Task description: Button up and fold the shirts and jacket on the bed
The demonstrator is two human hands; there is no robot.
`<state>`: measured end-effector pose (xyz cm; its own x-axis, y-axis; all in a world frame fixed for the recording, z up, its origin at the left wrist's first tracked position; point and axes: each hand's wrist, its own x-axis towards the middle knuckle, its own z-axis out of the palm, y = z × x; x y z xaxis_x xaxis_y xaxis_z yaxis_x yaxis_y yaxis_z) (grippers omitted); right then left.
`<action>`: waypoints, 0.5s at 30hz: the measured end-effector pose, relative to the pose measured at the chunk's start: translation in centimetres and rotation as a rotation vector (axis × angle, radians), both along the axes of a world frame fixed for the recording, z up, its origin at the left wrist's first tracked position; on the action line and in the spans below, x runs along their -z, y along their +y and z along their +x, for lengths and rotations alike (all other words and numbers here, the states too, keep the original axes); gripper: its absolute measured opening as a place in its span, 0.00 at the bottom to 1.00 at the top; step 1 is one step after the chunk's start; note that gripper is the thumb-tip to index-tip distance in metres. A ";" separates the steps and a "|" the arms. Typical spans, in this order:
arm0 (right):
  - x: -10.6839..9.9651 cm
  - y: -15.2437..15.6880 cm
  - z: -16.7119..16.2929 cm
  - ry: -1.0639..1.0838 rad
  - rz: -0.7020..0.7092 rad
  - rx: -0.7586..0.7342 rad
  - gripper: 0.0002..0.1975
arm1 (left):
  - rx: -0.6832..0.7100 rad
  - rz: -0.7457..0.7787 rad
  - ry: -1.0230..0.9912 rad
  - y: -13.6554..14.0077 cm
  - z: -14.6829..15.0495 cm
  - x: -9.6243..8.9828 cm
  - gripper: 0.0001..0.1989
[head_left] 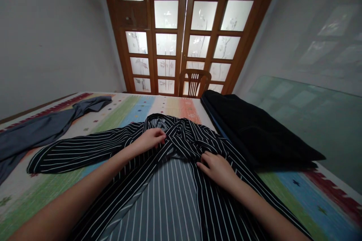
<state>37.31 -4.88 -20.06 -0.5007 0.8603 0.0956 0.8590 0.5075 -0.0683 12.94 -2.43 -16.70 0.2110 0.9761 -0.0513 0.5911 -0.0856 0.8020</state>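
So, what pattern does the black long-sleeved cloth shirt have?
The shirt has thin white stripes on black; its exposed inside is striped grey. Best in the head view.

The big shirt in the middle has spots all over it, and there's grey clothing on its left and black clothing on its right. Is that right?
Not quite: the shirt has white stripes, not spots, as the head view shows. The grey clothing is on its left and the black clothing is on its right.
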 end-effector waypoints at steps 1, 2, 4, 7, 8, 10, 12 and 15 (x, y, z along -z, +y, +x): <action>0.1 -0.1 -0.1 0.005 0.011 -0.010 0.11 | 0.014 0.056 0.123 -0.7 -0.3 -0.5 0.09; 0.2 -0.3 -0.3 0.008 0.024 -0.023 0.11 | 0.030 0.105 0.239 -1.4 -0.6 -0.9 0.09; 0.4 -0.7 -0.7 0.015 0.040 -0.054 0.11 | 0.073 0.166 0.432 -3.0 -0.8 -1.4 0.10; 0.8 -1.2 -1.5 0.026 0.056 -0.072 0.10 | 0.126 0.162 0.599 -4.8 -0.7 -1.2 0.09; 0.8 -1.3 -1.8 0.026 0.063 -0.059 0.09 | 0.129 0.150 0.627 -5.1 -0.6 -1.0 0.09; 0.8 -1.3 -2.4 0.017 0.082 -0.018 0.08 | 0.116 0.137 0.660 -5.6 -0.5 -0.3 0.08; 0.8 -1.0 -3.2 0.000 0.103 0.034 0.09 | 0.099 0.141 0.665 -5.7 -0.5 0.4 0.09; 0.8 -0.2 -4.2 -0.027 0.129 0.117 0.10 | 0.096 0.136 0.649 -5.6 -0.5 1.4 0.09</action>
